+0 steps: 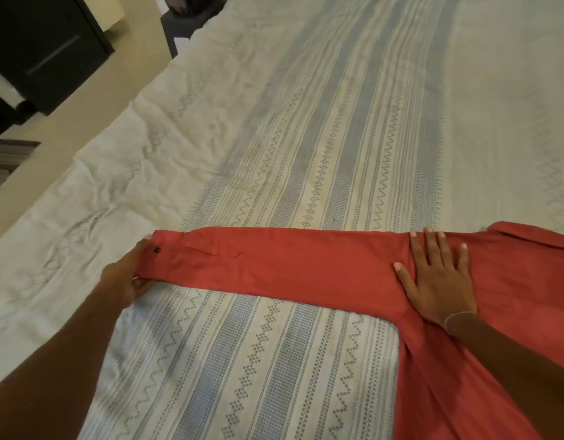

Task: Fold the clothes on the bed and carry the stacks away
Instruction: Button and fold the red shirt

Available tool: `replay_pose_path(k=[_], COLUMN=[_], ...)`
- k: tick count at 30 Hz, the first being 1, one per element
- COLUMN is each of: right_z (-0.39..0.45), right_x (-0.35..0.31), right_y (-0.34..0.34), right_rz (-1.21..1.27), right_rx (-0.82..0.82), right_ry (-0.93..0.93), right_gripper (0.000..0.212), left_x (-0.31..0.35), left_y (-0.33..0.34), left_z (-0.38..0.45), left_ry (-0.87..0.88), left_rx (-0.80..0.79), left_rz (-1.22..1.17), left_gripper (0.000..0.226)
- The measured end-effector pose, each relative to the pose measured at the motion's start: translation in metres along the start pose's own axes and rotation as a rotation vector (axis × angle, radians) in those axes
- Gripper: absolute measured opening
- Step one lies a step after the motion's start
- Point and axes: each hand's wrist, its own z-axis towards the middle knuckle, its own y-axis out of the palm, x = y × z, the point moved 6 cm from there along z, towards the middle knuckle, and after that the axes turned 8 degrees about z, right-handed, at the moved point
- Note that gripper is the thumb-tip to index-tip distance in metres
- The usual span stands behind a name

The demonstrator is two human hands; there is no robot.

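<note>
On the bed (pixel 338 90), a red shirt (pixel 464 344) lay spread at the right, its sleeve (pixel 274 265) stretched leftward.
Left hand (pixel 128 277) pinched the cuff (pixel 160 258); right hand (pixel 439 277) pressed flat near the shoulder. Folding well probably meant keeping the sleeve taut and swinging the cuff across. Dark furniture (pixel 36 42) stood well apart; nothing blocked the fold.

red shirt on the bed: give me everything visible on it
The red shirt looks like plain woven cloth and lies flat on the patterned bedspread. One long sleeve is stretched straight out; its cuff carries a dark button. The left hand grips the cuff; the right hand presses flat near the shoulder. The collar and body run out of frame.
</note>
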Motion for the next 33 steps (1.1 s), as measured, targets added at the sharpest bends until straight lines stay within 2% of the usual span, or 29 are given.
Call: replay_pose_path(k=[2,4,6,8,12,15,19,21,22,24,26,28,30,33], right_z=[-0.004,-0.007,-0.017,-0.028,-0.04,-0.038,-0.034,-0.03,-0.029,-0.023,-0.022,-0.035,-0.054,-0.097], right_x=[-0.005,-0.013,-0.026,-0.038,-0.04,-0.04,-0.04,-0.04,-0.039,-0.039,-0.039,-0.037,-0.033,0.003], right_y=[-0.004,-0.013,-0.02,-0.018,-0.003,0.0,0.002,0.003,0.002,0.003,-0.005,-0.023,-0.038,-0.055], right_rz=[-0.055,-0.034,0.064,0.141,0.149,0.147,0.134,0.146,0.162,0.193,0.222,0.256,0.29,0.374], right_rx=[-0.011,-0.005,0.016,-0.008,-0.111,-0.111,-0.118,-0.144,-0.152,-0.189,-0.245,-0.251,-0.183,-0.086], right_ry=[0.028,0.037,0.019,0.003,0.068,0.072,0.072,0.074,0.082,0.091,0.084,0.042,-0.013,0.037], right_gripper=[0.078,0.075,0.075,0.083,0.105,0.117,0.122,0.123,0.124,0.124,0.12,0.107,0.088,0.078], left_x=[0.01,0.018,0.026,0.03,0.032,0.029,0.02,0.023,0.027,0.039,0.037,0.026,0.001,-0.044], left_y=[0.005,0.011,0.01,0.004,0.003,0.009,0.008,0.009,0.015,0.039,0.076,0.12,0.165,0.232], left_z=[0.003,0.005,0.006,0.009,0.003,0.002,0.014,0.012,0.002,-0.044,-0.092,-0.153,-0.194,-0.258], left_ry=[0.027,0.056,0.155,0.278,0.489,0.572,0.552,0.574,0.615,0.803,1.04,1.309,1.498,1.627], left_rx=[-0.048,-0.046,0.033,0.169,0.412,0.46,0.451,0.512,0.564,0.608,0.528,0.377,0.196,-0.076], left_rz=[0.114,0.211,0.275,0.341,0.544,0.587,0.724,0.822,0.902,1.139,1.314,1.338,1.363,1.329], left_gripper=[0.069,0.055,0.031,0.022,0.029,0.036,0.053,0.069,0.077,0.065,0.043,0.036,0.044,0.052])
